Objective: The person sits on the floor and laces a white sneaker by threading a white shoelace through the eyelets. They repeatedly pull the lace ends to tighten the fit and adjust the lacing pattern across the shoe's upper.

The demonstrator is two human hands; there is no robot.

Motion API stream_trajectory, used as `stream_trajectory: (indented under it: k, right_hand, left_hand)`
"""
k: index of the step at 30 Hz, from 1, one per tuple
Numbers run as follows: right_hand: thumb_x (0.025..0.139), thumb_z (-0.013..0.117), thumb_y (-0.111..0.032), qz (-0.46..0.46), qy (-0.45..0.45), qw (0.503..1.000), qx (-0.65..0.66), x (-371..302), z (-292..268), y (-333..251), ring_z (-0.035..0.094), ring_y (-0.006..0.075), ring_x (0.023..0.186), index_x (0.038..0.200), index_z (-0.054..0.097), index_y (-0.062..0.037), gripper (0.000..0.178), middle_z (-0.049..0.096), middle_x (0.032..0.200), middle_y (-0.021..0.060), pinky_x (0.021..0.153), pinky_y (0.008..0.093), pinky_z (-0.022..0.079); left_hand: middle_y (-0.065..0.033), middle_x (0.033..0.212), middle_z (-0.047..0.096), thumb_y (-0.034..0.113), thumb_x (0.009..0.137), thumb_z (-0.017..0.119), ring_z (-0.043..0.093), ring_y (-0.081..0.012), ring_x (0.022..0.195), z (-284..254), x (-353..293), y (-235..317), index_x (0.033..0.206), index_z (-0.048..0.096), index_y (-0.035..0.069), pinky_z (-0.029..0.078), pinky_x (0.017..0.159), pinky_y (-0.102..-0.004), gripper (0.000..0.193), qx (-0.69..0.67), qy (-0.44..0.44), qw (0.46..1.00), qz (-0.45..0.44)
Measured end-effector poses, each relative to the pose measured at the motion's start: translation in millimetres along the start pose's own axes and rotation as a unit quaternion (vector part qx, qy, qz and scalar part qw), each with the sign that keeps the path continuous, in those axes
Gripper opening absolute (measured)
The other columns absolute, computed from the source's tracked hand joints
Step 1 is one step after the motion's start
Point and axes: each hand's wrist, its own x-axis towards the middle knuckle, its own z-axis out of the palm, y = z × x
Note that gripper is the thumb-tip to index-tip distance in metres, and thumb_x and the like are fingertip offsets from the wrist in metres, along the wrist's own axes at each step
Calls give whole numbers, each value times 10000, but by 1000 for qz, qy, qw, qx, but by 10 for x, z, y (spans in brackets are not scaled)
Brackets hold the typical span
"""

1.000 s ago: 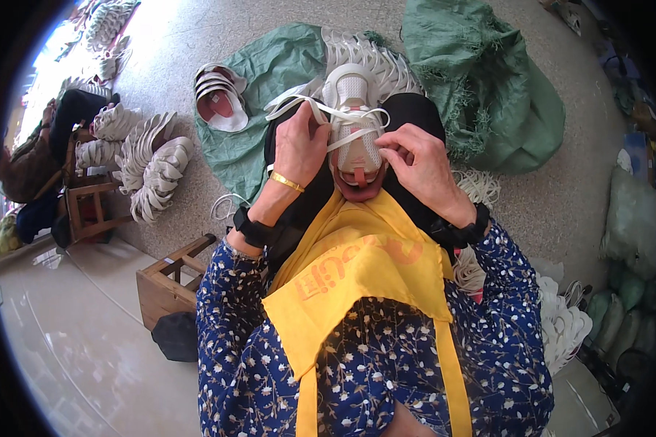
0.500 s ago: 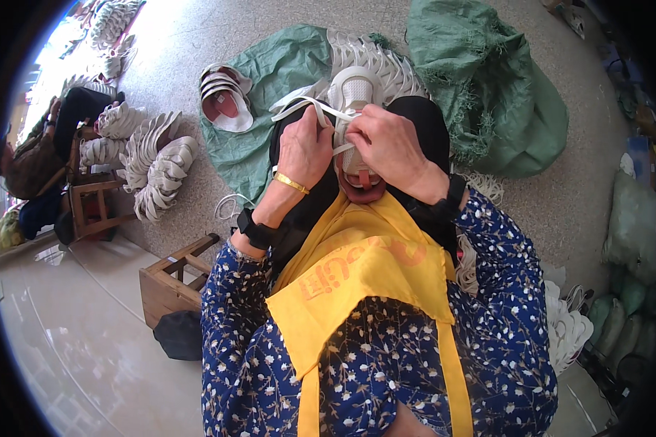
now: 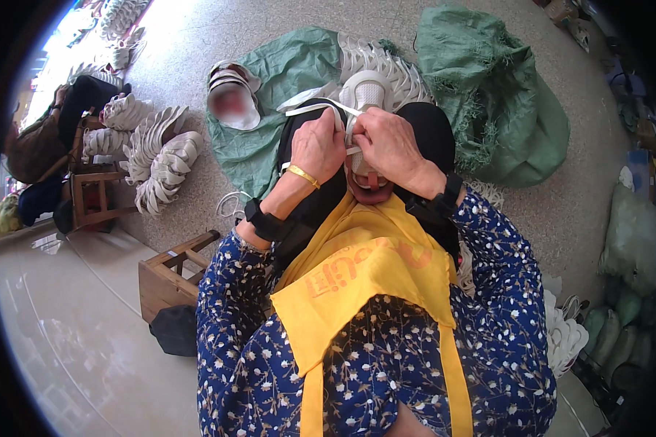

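A white shoe upper (image 3: 369, 90) lies on my lap between my knees, its reddish lining at the end toward me. My left hand (image 3: 318, 148) is closed on a white shoelace (image 3: 315, 107), which loops out past the fingers to the left. Close beside it, over the middle of the upper, my right hand (image 3: 388, 144) pinches the lace too, fingertips at the eyelets. The fingers cover the eyelets there.
Green woven sacking (image 3: 284, 62) lies beyond my knees with stacked white uppers (image 3: 229, 98) on it. A bulky green sack (image 3: 492, 102) sits at right. More uppers (image 3: 157, 164) are piled at left, near a wooden stool (image 3: 169, 280). Bundled white laces (image 3: 565, 331) lie at lower right.
My two hands have come closer together over the upper, the left moving right and slightly down. The lace between them is drawn in, and the whole view has shifted a little.
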Motion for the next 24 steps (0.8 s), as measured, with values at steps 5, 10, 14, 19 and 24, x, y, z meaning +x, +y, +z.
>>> stream_trajectory:
  k: [5,10,14,19,24]
  right_hand:
    - [831,681,-89,-8,9,1000,-3,-24,-28,-32,657,375,820,845,663,-20,73,626,854,146,714,465,519]
    - [851,667,-102,-18,-3,1000,-14,-1,-21,-13,672,392,820,864,677,-14,89,639,891,167,730,482,537]
    - [844,650,-80,-38,-29,997,-58,41,-56,-36,685,387,809,885,674,-9,85,638,912,171,723,473,551]
    - [811,632,-36,-66,-31,987,-147,-117,-325,-185,685,361,791,910,642,-8,103,620,942,154,685,442,554]
    - [873,645,-72,33,-15,997,-75,-754,-1215,140,606,361,766,842,599,-26,73,581,845,139,666,438,494]
  left_hand:
    - [-221,772,663,128,876,628,645,-449,778,58,-22,-34,913,550,18,478,666,-538,140,-34,1,999,4]
    - [-196,734,657,164,857,665,657,-418,737,22,-71,30,888,549,21,490,628,-491,186,-60,-8,998,-7]
    - [-161,694,643,203,830,693,656,-384,691,-27,-70,91,861,546,30,486,603,-460,228,-56,-26,998,-20]
    - [-138,648,613,199,811,685,633,-380,652,-8,-112,161,840,540,33,470,596,-474,223,-30,13,999,-13]
    - [-127,632,604,181,794,674,633,-375,647,-5,-149,178,840,527,35,474,598,-475,212,-28,29,999,-27]
